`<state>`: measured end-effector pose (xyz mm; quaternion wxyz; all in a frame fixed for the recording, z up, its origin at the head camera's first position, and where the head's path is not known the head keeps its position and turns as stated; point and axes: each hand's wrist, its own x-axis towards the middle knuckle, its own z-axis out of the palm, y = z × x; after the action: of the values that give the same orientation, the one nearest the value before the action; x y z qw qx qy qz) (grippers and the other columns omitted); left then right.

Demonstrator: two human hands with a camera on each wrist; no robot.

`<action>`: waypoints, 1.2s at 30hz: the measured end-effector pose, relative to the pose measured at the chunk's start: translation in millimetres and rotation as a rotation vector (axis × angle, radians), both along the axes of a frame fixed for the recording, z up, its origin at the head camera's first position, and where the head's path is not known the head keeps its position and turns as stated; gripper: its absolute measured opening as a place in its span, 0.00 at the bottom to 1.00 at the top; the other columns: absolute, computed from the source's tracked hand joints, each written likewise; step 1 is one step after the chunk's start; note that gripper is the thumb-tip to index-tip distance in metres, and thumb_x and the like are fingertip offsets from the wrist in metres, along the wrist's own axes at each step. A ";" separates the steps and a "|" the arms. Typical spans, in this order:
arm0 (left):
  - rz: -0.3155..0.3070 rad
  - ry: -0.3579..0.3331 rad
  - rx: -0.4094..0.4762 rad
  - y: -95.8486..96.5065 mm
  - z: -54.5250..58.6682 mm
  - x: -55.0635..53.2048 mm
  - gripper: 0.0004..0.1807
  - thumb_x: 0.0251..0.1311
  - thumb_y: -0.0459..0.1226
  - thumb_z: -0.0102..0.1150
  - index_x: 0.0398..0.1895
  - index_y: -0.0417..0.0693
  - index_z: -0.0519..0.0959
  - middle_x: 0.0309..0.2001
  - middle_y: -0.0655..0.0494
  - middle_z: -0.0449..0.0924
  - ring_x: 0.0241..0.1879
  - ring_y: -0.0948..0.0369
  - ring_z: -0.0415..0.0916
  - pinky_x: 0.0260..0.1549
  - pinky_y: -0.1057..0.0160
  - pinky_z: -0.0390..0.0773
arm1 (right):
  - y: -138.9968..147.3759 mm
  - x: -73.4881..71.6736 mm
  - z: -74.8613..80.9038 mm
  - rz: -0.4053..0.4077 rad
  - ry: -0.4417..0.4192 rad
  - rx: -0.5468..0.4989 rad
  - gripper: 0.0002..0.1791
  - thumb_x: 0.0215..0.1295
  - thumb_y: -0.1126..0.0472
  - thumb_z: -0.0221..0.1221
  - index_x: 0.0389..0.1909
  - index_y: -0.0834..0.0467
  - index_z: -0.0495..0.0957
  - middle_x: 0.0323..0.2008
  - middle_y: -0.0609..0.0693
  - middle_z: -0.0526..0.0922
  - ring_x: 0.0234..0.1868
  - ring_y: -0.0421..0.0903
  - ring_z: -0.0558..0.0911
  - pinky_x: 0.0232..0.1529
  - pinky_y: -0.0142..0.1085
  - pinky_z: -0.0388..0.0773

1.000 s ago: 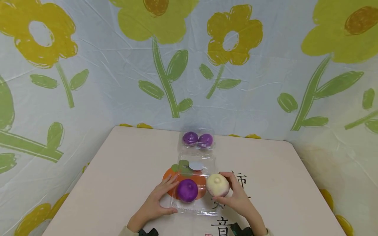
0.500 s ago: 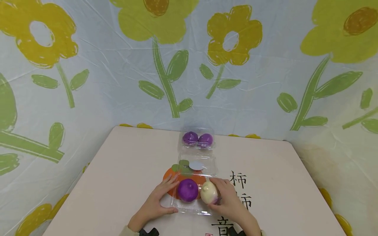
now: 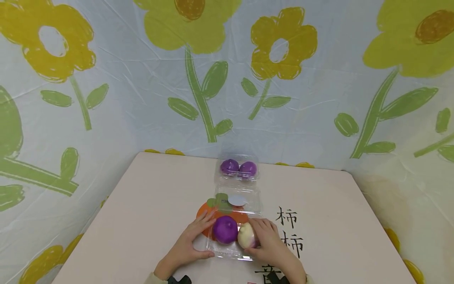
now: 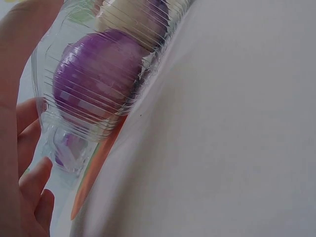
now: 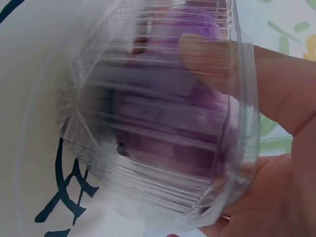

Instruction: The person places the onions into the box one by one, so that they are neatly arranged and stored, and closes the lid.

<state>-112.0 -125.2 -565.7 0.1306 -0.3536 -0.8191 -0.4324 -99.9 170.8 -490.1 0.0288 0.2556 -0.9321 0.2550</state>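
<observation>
A clear plastic clamshell box lies opened at the table's front, its lid folded back. A purple onion sits in its left half. My right hand grips a cream-and-purple turnip in the right half, beside the onion. In the right wrist view, the thumb shows through the ribbed wall against the turnip. My left hand spreads along the box's left side, fingers fairly straight, thumb at the front corner. In the left wrist view, a fingertip touches the rim.
Behind, near the table's back edge, stands another clear box with two purple onions inside. The pale table cover carries a printed orange persimmon and black characters. A flowered cloth hangs around the table.
The right hand has carried the turnip leftward and down from the box's right edge into its right half, turning it on the way. The left hand and the onion have stayed in place.
</observation>
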 end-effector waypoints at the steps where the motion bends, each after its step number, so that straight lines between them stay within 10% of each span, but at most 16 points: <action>1: -0.001 0.002 0.001 0.2 -0.2 -0.2 0.48 0.47 0.54 0.75 0.72 0.47 0.68 0.74 0.48 0.60 0.72 0.37 0.55 0.63 0.35 0.61 | 0.1 0.1 -0.4 -0.003 -0.004 -0.001 0.45 0.42 0.53 0.76 0.63 0.68 0.71 0.57 0.58 0.77 0.60 0.57 0.71 0.61 0.62 0.63; 15: -0.009 -0.008 0.021 0.2 -3.3 -0.8 0.49 0.44 0.52 0.78 0.71 0.48 0.68 0.74 0.47 0.60 0.72 0.37 0.54 0.69 0.46 0.58 | 6.6 -4.2 0.5 0.031 -0.077 -0.079 0.47 0.42 0.52 0.76 0.64 0.66 0.70 0.60 0.58 0.76 0.61 0.56 0.71 0.61 0.62 0.63; 26: 0.002 -0.024 0.009 -0.5 -2.0 0.0 0.49 0.44 0.54 0.77 0.71 0.49 0.68 0.75 0.49 0.60 0.72 0.38 0.53 0.70 0.50 0.55 | 22.8 -18.3 4.2 0.038 -0.154 -0.415 0.25 0.65 0.57 0.66 0.60 0.59 0.75 0.55 0.54 0.81 0.53 0.56 0.80 0.55 0.56 0.77; 36: 0.006 -0.026 0.008 0.1 -3.5 -0.3 0.48 0.48 0.56 0.74 0.72 0.50 0.68 0.74 0.49 0.60 0.72 0.38 0.53 0.66 0.40 0.59 | 26.3 -36.2 -8.1 -0.348 -0.259 -0.799 0.16 0.67 0.66 0.61 0.54 0.66 0.77 0.49 0.59 0.83 0.47 0.44 0.81 0.47 0.31 0.80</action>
<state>-112.3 -125.1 -569.2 0.1226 -0.3450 -0.8200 -0.4400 -136.1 197.1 -498.3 0.0506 0.0300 -0.7854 0.6162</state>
